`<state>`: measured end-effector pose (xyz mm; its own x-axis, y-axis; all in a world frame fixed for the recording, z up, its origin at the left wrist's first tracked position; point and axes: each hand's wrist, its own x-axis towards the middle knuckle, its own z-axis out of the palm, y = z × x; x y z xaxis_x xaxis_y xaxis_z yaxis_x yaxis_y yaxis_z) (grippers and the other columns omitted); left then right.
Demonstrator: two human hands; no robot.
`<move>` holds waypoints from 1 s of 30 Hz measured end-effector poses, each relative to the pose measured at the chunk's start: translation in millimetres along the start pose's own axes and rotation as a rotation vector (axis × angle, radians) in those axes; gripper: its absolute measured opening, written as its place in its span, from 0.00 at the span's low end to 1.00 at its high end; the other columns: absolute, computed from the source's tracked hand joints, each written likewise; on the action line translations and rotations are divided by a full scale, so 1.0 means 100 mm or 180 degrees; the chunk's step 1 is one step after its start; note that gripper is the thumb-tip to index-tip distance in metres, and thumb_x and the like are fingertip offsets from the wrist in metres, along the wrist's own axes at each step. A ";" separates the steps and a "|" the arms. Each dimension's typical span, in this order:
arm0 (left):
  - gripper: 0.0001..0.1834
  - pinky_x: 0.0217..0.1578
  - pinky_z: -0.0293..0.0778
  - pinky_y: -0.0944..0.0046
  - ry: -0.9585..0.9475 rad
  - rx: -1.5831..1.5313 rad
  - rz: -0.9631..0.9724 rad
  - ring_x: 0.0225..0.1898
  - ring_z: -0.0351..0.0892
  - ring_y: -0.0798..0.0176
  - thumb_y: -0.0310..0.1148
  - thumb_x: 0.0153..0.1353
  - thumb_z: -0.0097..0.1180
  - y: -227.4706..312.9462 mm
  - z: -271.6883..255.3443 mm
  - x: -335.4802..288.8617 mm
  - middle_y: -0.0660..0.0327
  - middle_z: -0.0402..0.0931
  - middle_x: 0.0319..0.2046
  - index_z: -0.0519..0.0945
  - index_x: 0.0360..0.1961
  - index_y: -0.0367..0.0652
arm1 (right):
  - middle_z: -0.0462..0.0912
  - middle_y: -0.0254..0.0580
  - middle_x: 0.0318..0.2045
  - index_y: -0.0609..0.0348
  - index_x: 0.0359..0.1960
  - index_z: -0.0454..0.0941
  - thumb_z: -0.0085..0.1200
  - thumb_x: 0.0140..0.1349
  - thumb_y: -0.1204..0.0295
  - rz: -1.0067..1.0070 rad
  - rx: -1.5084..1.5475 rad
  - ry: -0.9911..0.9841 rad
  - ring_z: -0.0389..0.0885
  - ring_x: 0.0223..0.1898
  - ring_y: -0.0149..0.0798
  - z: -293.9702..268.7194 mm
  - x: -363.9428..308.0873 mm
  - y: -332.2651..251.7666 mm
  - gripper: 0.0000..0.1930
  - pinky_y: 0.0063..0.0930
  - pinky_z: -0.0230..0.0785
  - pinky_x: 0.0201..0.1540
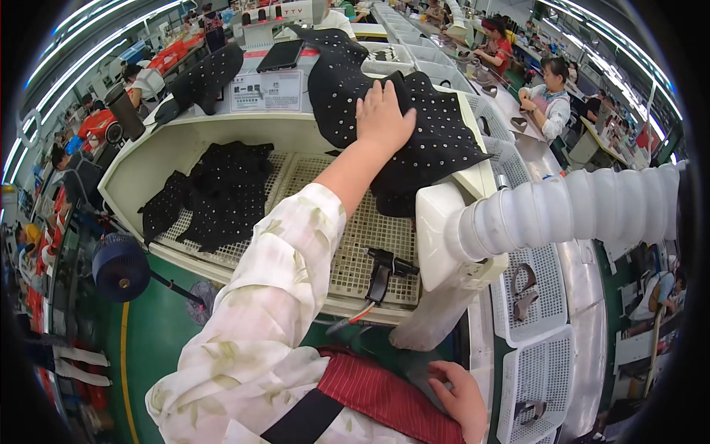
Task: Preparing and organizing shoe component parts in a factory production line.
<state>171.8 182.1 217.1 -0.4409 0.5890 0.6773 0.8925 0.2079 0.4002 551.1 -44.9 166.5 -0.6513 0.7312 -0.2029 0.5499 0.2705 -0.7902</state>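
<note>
Dotted black pieces (444, 137) are being steadied, presumably against slipping, by the left hand (385, 122), fingers wide, the right hand (461, 401) loosely curled.

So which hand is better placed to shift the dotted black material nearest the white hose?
Probably the left hand: it lies palm-down on the dotted black material. The right hand is down beside the red striped cloth, well away from it.
</note>
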 end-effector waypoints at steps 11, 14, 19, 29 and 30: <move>0.22 0.45 0.67 0.55 0.1044 -0.2285 -0.0027 0.44 0.73 0.39 0.41 0.63 0.40 -0.12 -0.41 0.90 0.39 0.76 0.38 0.74 0.42 0.29 | 0.79 0.40 0.38 0.63 0.47 0.71 0.51 0.57 0.82 0.1001 0.1047 0.0825 0.77 0.39 0.30 -0.03 -0.26 0.39 0.15 0.20 0.69 0.38; 0.20 0.45 0.68 0.57 0.1006 -0.2368 0.0583 0.43 0.75 0.43 0.42 0.63 0.41 -0.02 -0.45 1.17 0.45 0.77 0.38 0.74 0.45 0.36 | 0.79 0.47 0.38 0.64 0.46 0.72 0.53 0.55 0.80 0.0618 0.0213 0.0617 0.79 0.38 0.38 -0.05 -0.14 0.46 0.16 0.26 0.71 0.39; 0.21 0.50 0.68 0.62 0.1193 -0.1519 0.0344 0.48 0.75 0.57 0.39 0.66 0.39 -0.01 -0.34 1.59 0.50 0.73 0.49 0.66 0.55 0.36 | 0.79 0.50 0.37 0.62 0.46 0.73 0.55 0.54 0.75 0.0722 -0.0077 0.0545 0.80 0.37 0.44 -0.02 -0.03 0.55 0.16 0.31 0.72 0.39; 0.16 0.42 0.70 0.66 -0.1462 -0.2024 0.1305 0.37 0.76 0.65 0.35 0.64 0.43 0.53 -0.65 0.73 0.59 0.78 0.37 0.75 0.49 0.43 | 0.78 0.48 0.36 0.59 0.46 0.72 0.55 0.55 0.71 0.0512 -0.0389 0.0278 0.79 0.36 0.48 0.02 0.20 0.58 0.16 0.37 0.71 0.39; 0.15 0.42 0.70 0.65 -0.2091 -0.1940 0.1425 0.36 0.77 0.64 0.34 0.64 0.43 0.57 -0.68 0.60 0.59 0.78 0.36 0.75 0.49 0.46 | 0.78 0.48 0.36 0.59 0.46 0.72 0.55 0.55 0.71 0.0536 -0.0392 0.0280 0.79 0.36 0.48 0.01 0.23 0.57 0.16 0.37 0.71 0.39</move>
<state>189.6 176.0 322.8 0.2279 0.8680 0.4413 0.6813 -0.4659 0.5646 566.9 -13.2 116.6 -0.4998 0.8228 -0.2705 0.7102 0.2105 -0.6718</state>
